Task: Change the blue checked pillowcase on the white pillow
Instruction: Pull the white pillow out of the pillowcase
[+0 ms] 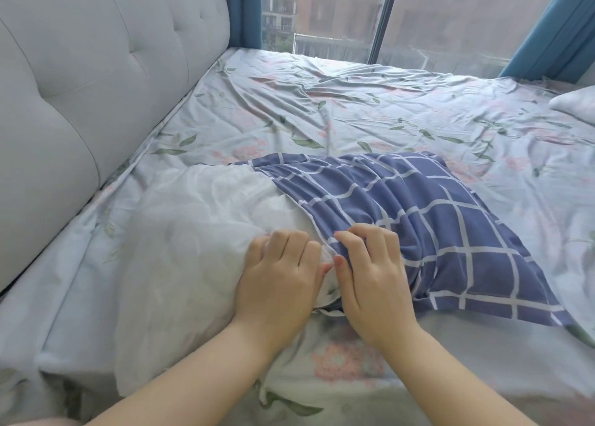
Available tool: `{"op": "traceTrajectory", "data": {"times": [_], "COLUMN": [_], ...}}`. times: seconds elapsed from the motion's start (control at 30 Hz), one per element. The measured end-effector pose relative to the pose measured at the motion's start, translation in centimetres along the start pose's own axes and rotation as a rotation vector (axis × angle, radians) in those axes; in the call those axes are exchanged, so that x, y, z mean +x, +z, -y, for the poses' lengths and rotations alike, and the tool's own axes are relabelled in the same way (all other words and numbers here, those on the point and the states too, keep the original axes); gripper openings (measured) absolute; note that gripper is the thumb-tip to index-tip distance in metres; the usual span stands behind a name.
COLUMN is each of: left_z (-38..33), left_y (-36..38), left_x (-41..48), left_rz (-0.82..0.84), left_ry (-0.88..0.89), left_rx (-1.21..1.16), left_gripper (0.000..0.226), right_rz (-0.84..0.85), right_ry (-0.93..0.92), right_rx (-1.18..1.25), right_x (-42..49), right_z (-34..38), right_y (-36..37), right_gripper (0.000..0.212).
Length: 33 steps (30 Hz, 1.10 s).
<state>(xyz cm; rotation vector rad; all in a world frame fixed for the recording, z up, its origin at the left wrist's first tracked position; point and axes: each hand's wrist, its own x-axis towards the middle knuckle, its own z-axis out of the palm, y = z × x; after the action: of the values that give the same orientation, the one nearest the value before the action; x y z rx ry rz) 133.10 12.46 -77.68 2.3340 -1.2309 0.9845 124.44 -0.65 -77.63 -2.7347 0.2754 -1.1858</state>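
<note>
Pinching pillowcase (418, 216) hem: right hand (370, 274) | left hand (280, 274) gripping pillow (199, 232) beside it

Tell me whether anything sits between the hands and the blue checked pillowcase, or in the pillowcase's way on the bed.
Nothing visible does. The right hand pinches the pillowcase at its open edge, and the left hand grips the white pillow right beside it. Only flowered sheet lies around them.

L grip (283, 277) curled | R grip (370, 280) curled | side by side, palms dn
</note>
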Motion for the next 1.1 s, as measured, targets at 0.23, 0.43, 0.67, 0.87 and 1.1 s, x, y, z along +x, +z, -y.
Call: {"op": "traceTrajectory", "data": {"times": [0.23, 0.43, 0.67, 0.87, 1.1], "left_z": [1.1, 1.4, 2.0, 3.3, 5.9], "left_y": [1.4, 0.8, 0.2, -1.0, -2.0], "left_x": [1.0, 1.8, 2.6, 2.8, 3.5], "left_rz": [-0.189, -0.189, -0.143, -0.114, -0.103], "left_ry": [0.037, 0.030, -0.035, -0.070, -0.124], "left_rx": [0.001, -0.076, -0.093, -0.095, -0.083], "left_gripper": [0.048, 0.049, 0.048, 0.043, 0.041], "right_rz": [-0.036, -0.017, -0.102, -0.151, -0.146], "right_ry": [-0.040, -0.104, -0.163, -0.179, -0.193], "right_rx": [-0.063, -0.126, -0.199, -0.266, -0.321], "right_x": [0.0, 0.3, 1.9, 2.6, 2.8], "right_z": [-1.3, -1.8, -2.3, -3.9, -5.3], "right_y": [1.1, 2.1, 1.9, 0.9, 0.0], "right_gripper": [0.046, 0.051, 0.053, 0.053, 0.053]}}
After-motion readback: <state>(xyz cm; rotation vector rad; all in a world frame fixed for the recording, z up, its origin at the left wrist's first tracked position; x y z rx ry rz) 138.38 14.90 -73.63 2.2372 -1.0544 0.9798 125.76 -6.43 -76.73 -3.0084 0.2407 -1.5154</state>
